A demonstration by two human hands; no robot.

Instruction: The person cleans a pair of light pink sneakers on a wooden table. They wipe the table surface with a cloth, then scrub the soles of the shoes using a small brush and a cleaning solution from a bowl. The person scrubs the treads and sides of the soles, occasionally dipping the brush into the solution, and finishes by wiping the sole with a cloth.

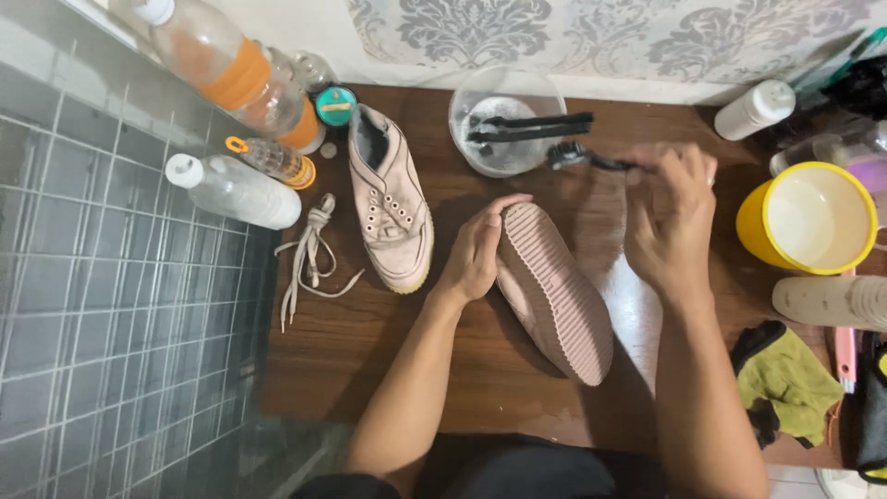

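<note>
Gripping the shoe (554,296) sole-up mid-table, the left hand (476,254) steadies it; the right hand (670,226) pinches a brush (582,159), apparently wet. Loose grip could tip the shoe; drips may hit the far-left shoe (390,212).

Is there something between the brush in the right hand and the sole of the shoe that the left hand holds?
Nothing visible does. The right hand holds the brush just above the upturned sole, which the left hand steadies. Only bare wooden table shows in that gap.
</note>
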